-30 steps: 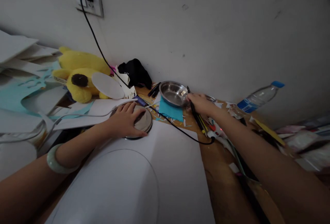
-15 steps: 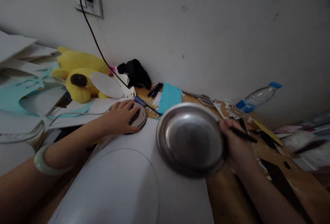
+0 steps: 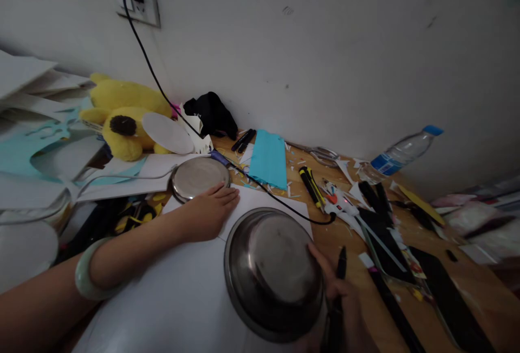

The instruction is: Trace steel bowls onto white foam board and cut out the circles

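Note:
My left hand [image 3: 213, 209] rests flat on the white paper [image 3: 174, 293], fingers stretched out, just in front of a shallow round metal piece [image 3: 201, 177]. My right hand [image 3: 343, 299] grips the right side of a steel bowl [image 3: 280, 266] and also has a black marker pen [image 3: 336, 299] between its fingers. The bowl is tilted, its base facing up toward me, over the paper. Whether its rim touches the paper I cannot tell.
Behind stand a yellow plush toy [image 3: 132, 120], a folded blue sheet [image 3: 268, 158] and a yellow-black utility knife [image 3: 311, 185]. A glue gun [image 3: 339, 201] with its black cord lies right of the paper. A plastic bottle [image 3: 406, 152] leans by the wall.
My left hand has slid off the round metal piece onto the paper. My right hand has brought the bowl lower and nearer to me, with the pen still in its fingers.

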`<state>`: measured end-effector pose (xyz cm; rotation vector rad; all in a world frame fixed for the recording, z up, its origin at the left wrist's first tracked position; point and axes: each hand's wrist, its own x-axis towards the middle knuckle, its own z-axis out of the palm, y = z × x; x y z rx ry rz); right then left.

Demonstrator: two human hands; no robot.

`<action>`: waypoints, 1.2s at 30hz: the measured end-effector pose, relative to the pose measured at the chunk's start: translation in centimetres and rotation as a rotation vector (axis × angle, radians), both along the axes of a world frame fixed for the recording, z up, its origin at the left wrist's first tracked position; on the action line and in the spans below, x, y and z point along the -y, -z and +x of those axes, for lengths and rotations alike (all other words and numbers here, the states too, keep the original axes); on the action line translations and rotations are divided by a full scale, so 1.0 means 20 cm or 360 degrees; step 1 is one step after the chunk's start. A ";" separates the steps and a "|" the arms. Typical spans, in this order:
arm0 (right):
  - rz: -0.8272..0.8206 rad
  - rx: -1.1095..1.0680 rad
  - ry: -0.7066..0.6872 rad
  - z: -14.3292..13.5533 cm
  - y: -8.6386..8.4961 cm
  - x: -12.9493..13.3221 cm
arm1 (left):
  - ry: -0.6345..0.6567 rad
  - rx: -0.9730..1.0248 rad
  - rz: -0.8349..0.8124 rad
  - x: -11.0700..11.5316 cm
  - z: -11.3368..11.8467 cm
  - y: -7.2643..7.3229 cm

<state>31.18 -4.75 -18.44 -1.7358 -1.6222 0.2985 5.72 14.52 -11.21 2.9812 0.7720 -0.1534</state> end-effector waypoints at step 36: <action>0.0239 0.0144 0.0168 -0.04 -0.05 -0.11 | 0.0052 0.0015 0.0039 0.01 -0.01 -0.02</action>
